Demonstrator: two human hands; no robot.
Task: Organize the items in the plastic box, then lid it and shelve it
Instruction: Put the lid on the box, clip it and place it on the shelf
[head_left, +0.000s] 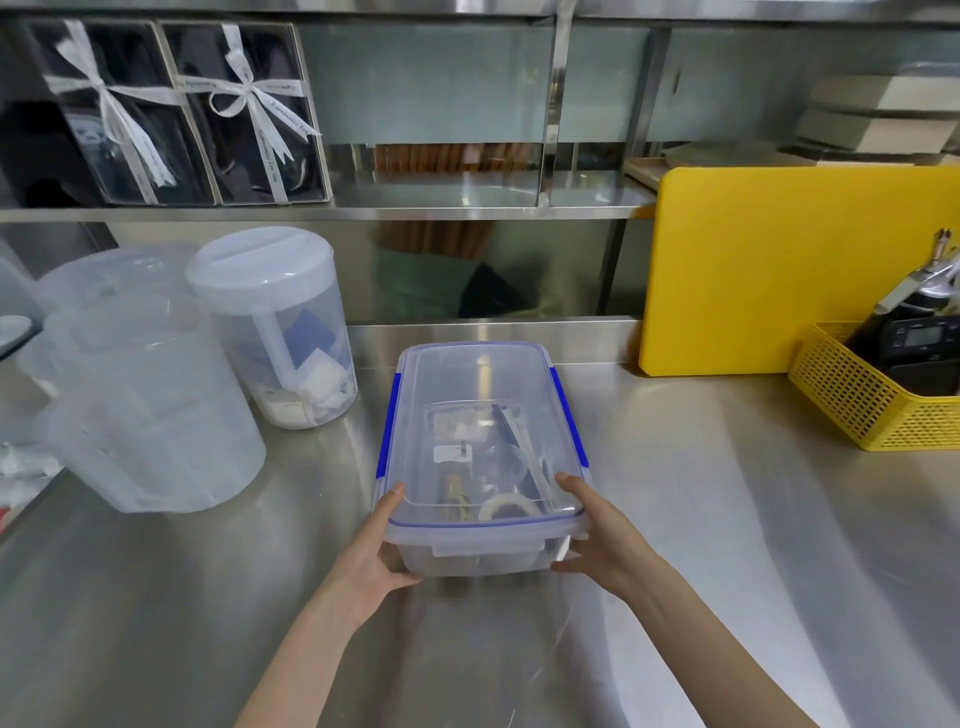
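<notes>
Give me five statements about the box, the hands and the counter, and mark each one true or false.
1. The lid sits on the plastic box. True.
2. The left hand and the right hand grip the box at its near end. True.
3. The box is on the shelf. False: it is down at the steel counter, below the shelf.
4. The yellow cutting board lies flat on the counter. False: it stands upright at the back.
5. The yellow basket is left of the box. False: it is at the right.
</notes>
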